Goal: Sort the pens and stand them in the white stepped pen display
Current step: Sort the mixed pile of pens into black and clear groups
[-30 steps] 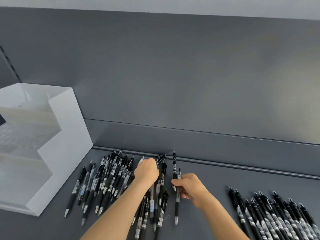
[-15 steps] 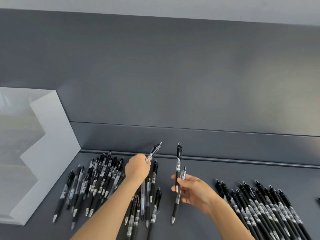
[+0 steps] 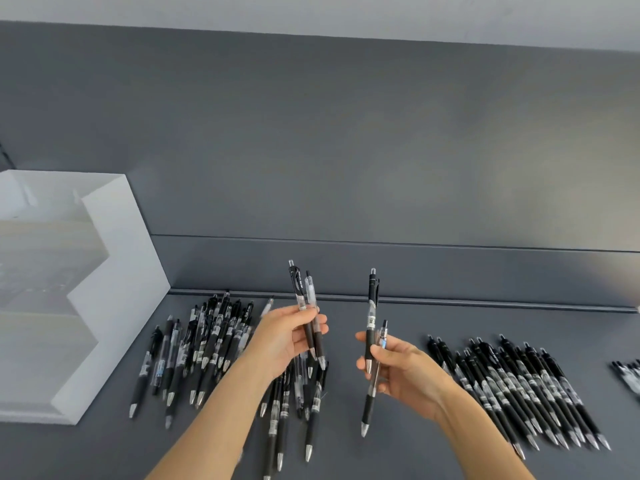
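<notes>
Pinching a pair of pens (image 3: 297,289) upright, the left hand (image 3: 284,337) faces the right hand (image 3: 405,375) gripping two more pens (image 3: 372,299), loose heap (image 3: 214,337) below, tidy row (image 3: 512,386) alongside, so sorting looks partway, and the white display (image 3: 117,271) far left shows no pens standing yet

display (image 3: 114,271) 1 | held pens (image 3: 372,299) 4 — 2 per hand (image 3: 280,337) | loose pens (image 3: 519,382) 40+
</notes>
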A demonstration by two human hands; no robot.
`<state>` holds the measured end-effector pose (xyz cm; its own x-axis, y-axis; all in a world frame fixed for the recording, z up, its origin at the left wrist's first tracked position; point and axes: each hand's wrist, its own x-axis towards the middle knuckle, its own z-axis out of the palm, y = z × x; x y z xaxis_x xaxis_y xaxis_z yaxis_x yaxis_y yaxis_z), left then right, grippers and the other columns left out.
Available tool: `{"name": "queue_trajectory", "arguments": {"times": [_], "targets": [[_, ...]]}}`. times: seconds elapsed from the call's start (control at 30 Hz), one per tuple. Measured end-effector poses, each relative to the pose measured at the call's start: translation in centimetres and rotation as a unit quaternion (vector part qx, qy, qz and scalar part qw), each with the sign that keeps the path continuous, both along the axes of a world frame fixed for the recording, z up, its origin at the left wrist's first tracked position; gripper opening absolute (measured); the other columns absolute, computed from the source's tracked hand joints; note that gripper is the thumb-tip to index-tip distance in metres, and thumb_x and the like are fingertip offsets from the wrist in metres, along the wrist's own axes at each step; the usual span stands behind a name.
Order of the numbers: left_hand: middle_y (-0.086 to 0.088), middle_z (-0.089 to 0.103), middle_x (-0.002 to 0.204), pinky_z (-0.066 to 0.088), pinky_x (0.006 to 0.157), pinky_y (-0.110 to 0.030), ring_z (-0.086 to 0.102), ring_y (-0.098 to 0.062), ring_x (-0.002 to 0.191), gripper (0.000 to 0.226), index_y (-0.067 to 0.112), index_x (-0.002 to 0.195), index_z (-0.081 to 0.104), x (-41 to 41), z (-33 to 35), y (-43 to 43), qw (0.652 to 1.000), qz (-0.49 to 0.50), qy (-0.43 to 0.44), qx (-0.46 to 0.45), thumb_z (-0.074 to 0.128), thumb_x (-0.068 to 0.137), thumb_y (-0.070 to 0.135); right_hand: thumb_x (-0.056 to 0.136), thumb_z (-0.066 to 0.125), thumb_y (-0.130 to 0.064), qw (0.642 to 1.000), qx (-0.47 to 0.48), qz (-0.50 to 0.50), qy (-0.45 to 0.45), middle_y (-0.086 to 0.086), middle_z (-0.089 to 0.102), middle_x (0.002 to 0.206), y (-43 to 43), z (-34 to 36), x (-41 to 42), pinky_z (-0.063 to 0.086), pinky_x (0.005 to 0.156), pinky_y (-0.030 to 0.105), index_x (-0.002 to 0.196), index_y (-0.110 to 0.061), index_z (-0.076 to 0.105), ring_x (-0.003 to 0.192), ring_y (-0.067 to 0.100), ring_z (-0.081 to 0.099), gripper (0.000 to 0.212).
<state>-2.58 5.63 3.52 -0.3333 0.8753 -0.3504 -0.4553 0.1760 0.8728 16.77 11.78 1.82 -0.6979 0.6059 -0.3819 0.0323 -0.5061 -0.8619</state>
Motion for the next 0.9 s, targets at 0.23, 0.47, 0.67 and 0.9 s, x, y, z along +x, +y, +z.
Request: {"name": "queue_trajectory", "arguments": {"times": [0.23,0.47,0.67,0.9], "targets": [[-0.008,0.072,0.074,0.055,0.054,-0.023,0.070,-0.016,0.064,0.015,0.000,0.093,0.064,3.2,-0.9,-0.4,0.996,-0.089,-0.014,-0.011,0.050,0.089,-0.005,0.092,0.045,-0.005,0.999,-0.001,-0.039,-0.002,0.008,0.067,0.073,-1.8,0.2,3.1,0.040,0.047,0.021,0.111,-0.010,0.061,0.053,0.012,0.052,0.026],[-0.008,0.071,0.074,0.054,0.065,-0.028,0.071,-0.019,0.070,0.013,0.004,0.094,0.065,7.1,-1.3,-0.1,0.992,-0.116,0.038,-0.036,0.056,0.087,-0.002,0.091,0.052,-0.010,0.994,0.034,-0.066,-0.074,0.005,0.067,0.070,-1.4,0.7,7.1,0.031,0.042,0.017,0.101,-0.010,0.063,0.050,0.010,0.046,0.015],[-0.011,0.067,0.068,0.055,0.059,-0.027,0.068,-0.021,0.064,0.008,-0.002,0.087,0.065,12.4,-2.0,0.5,0.985,-0.106,0.114,-0.072,0.059,0.083,-0.005,0.090,0.057,-0.009,0.982,0.088,-0.047,-0.163,0.006,0.068,0.067,-0.1,0.2,12.9,0.025,0.036,0.016,0.075,-0.011,0.056,0.044,0.007,0.044,0.015],[-0.013,0.067,0.073,0.054,0.054,-0.025,0.068,-0.022,0.065,0.009,-0.002,0.089,0.065,20.2,-2.1,1.9,0.989,-0.065,0.099,-0.087,0.058,0.084,-0.006,0.092,0.055,-0.010,0.967,0.124,0.012,-0.223,0.008,0.071,0.077,2.8,0.4,21.0,0.031,0.039,0.017,0.092,-0.003,0.059,0.047,0.009,0.047,0.008]]}}
